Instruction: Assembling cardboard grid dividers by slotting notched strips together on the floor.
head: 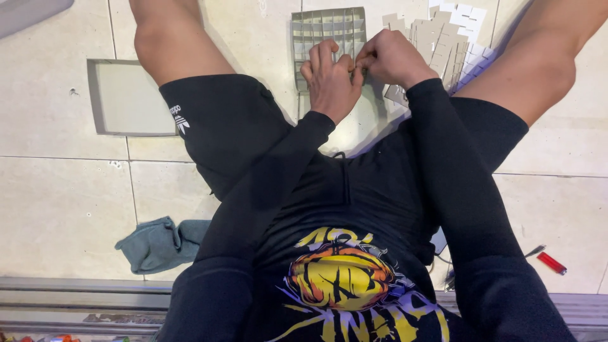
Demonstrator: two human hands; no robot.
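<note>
— Where the cardboard grid point(330, 35) lies on the floor point(57, 190) between the knees, which hand is nearer?
— Left hand point(330, 79), touching its near edge; the grid's long axis runs away from the body.
— And the fingers?
— Both hands are pinched together on a small cardboard strip point(356, 63), hardly visible. The right hand point(389, 58) sits just beside the strip pile point(443, 44). Forearms converge, wrists bent down.
</note>
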